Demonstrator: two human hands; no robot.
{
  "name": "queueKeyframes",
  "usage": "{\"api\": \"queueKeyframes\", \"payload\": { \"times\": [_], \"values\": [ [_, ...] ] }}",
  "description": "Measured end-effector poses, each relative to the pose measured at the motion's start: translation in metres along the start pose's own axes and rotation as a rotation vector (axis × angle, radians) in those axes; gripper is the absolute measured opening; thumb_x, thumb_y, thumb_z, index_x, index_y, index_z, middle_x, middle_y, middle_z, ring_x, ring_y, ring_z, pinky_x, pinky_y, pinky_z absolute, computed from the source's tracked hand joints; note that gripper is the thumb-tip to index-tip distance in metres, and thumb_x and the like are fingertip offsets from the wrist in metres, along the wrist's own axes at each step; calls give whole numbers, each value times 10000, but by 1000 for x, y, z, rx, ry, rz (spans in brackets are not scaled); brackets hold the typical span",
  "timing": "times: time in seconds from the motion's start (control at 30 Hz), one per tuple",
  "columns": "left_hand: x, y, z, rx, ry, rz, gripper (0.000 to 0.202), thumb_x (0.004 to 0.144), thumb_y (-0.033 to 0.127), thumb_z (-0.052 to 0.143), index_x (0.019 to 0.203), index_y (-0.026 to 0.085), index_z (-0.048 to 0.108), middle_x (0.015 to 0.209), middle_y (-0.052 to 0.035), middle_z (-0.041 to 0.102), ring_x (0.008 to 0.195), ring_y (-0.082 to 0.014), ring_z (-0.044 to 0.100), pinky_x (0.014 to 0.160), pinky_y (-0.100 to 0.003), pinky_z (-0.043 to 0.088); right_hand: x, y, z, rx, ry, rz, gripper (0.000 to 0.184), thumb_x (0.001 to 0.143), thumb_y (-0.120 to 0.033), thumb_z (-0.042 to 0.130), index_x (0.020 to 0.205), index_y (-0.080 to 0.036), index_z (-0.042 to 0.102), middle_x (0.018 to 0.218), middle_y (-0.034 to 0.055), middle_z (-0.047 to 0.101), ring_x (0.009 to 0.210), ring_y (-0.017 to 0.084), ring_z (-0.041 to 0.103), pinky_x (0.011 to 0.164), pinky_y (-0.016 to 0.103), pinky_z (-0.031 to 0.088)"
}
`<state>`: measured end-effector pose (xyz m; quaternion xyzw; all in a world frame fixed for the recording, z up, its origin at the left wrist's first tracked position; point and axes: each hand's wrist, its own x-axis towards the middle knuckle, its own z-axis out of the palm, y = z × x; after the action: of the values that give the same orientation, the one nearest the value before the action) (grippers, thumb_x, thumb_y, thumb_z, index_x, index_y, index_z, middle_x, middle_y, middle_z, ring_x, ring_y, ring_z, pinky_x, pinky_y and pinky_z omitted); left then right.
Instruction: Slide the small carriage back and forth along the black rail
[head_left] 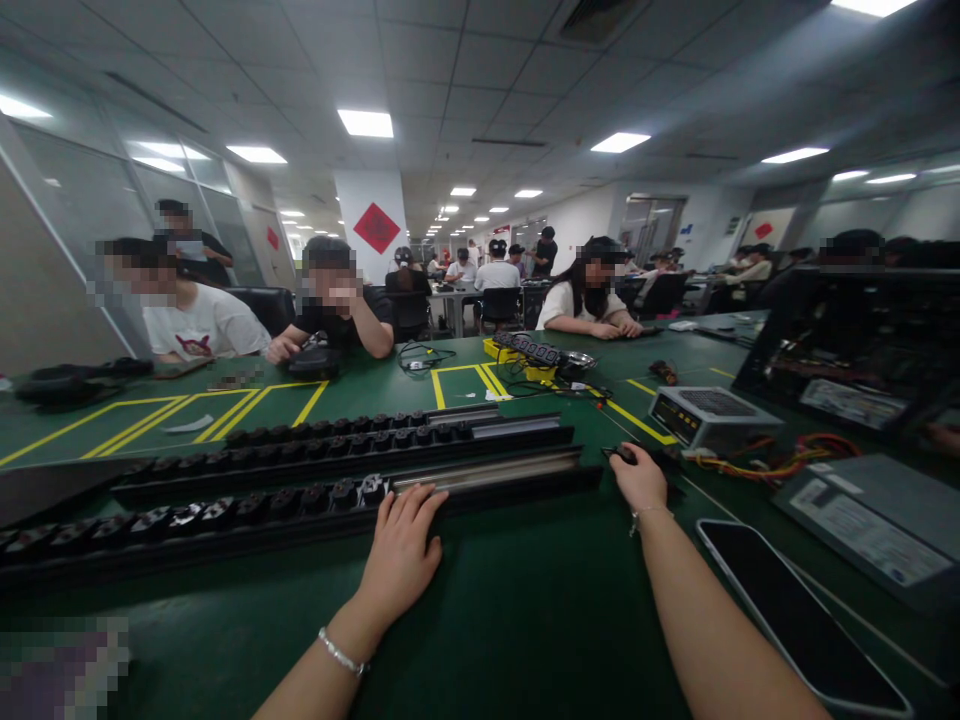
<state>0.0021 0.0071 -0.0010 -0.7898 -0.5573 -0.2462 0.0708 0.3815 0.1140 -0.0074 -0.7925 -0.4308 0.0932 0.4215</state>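
My left hand (401,550) rests with its fingers stretched out on the near edge of a long black rail (517,492). Its fingertips are beside the last of several black socket-like pieces (281,502) lined up in that rail. To the right of the bare channel end, my right hand (641,480) is closed around a small dark thing (621,455), mostly hidden by the fingers. Behind the near rail lie further black rails (525,430), which hold similar rows of pieces.
A black phone (795,610) lies right of my right forearm. Beyond it are a metal power supply box (712,415), coloured wires (750,455), a second grey box (870,520) and an open computer case (847,350). Several people sit across the green table (525,630).
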Motion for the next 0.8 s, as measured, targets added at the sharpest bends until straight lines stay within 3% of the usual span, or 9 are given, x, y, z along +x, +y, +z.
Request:
{"api": "queueKeyframes", "payload": {
  "times": [0.23, 0.4, 0.53, 0.7, 0.8],
  "values": [
    [0, 0, 1, -4, 2, -12, 554, 754, 144, 470, 1288, 289, 437, 1362, -45, 474, 1287, -237, 377, 1101, -534, 206, 5, 9, -2, -193, -49, -91, 499, 713, -329, 492, 1183, -185, 579, 1086, 113, 614, 966, 258, 574, 849, 376, 446],
    [0, 1, 1, 0, 5, -23, 542, 754, 146, 466, 1276, 290, 448, 1364, -36, 474, 1293, -229, 373, 1102, -521, 216, 1, 11, -1, -249, 59, -146, 497, 700, -253, 482, 1182, -192, 590, 1205, 145, 538, 1087, 298, 491, 899, 444, 410],
    [1, 2, 1, -6, 9, -26, 548, 741, 144, 475, 1268, 294, 457, 1342, -30, 497, 1281, -227, 387, 1100, -514, 226, -13, -3, -2, -276, 206, -184, 405, 721, -226, 447, 1070, -204, 653, 1241, 127, 522, 1176, 321, 397, 960, 503, 341],
    [2, 2, -1, 12, 93, -50, 466, 763, 151, 458, 1215, 254, 512, 1337, -49, 494, 1310, -238, 337, 1099, -481, 250, -35, -35, 3, -205, 233, -420, 409, 782, -243, 378, 1092, -166, 634, 1248, 107, 526, 1200, 265, 387, 1009, 442, 319],
    [3, -1, -3, 84, 254, -208, 412, 794, 198, 452, 1200, 210, 520, 1378, -95, 442, 1344, -270, 272, 1101, -508, 229, -55, -55, 11, -177, 185, -631, 422, 819, -273, 364, 1159, -177, 594, 1294, 91, 502, 1236, 239, 372, 1033, 409, 301]
  ]
}}
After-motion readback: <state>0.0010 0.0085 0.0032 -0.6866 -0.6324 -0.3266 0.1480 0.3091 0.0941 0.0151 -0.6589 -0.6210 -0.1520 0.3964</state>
